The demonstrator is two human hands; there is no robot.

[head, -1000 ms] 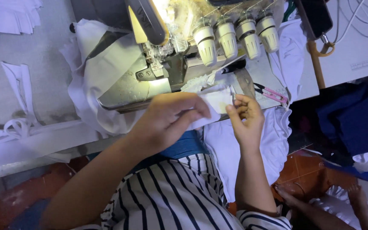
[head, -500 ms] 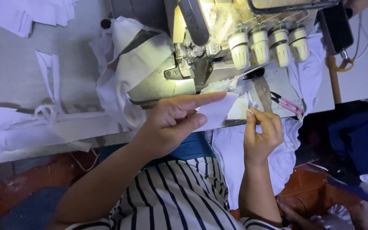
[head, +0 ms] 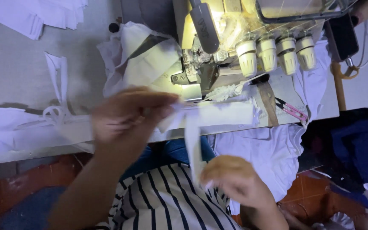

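My left hand (head: pixel 126 113) is blurred over the table's front edge, fingers pinching the upper end of a narrow white fabric strip (head: pixel 192 140) close to the presser foot of the overlock sewing machine (head: pixel 218 64). The strip hangs down towards my lap, where my right hand (head: pixel 233 181) grips its lower end above my striped shirt. A wider white fabric piece (head: pixel 231 113) lies flat in front of the machine.
Four thread dials (head: pixel 277 51) line the machine's front. Pink-handled thread snips (head: pixel 292 110) lie at the right on the table. White cloth piles (head: pixel 35 17) sit far left, a bunched white piece (head: pixel 137 55) left of the machine, more white fabric (head: pixel 269 157) hanging off the edge.
My right hand has dropped from the table's edge down to my lap, drawing the white strip out long. My left hand shifted left, still on the strip's upper end.
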